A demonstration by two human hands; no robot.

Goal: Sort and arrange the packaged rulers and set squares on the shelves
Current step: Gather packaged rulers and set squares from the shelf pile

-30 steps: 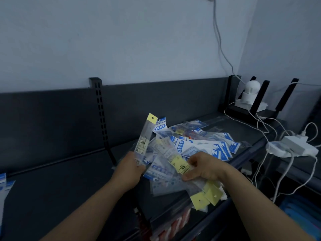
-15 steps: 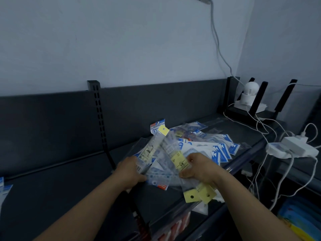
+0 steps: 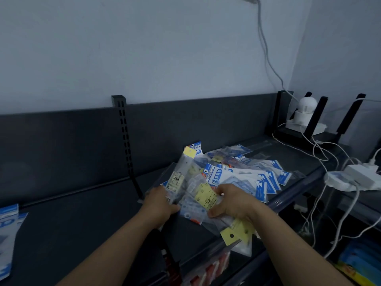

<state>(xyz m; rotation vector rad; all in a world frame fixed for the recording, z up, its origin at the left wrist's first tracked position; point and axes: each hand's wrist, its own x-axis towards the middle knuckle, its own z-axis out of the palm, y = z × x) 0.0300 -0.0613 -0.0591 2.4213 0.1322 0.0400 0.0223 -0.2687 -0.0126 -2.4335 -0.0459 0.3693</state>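
Observation:
A loose pile of packaged set squares with blue-and-white headers lies on the dark shelf, right of the slotted upright. My left hand grips a clear packaged ruler with a yellow hang tab, which leans up and to the right. My right hand holds a bunch of clear ruler packs with yellow labels; their yellow tabs stick out below my wrist over the shelf's front edge.
More blue-and-white packs lie at the shelf's far left. A white camera, a black router and white cables with adapters crowd the right end. Red packs show on the lower shelf.
The ruler in my left hand has dropped from nearly upright to a lower lean against the pile. My right hand has shifted slightly with its bunch of packs.

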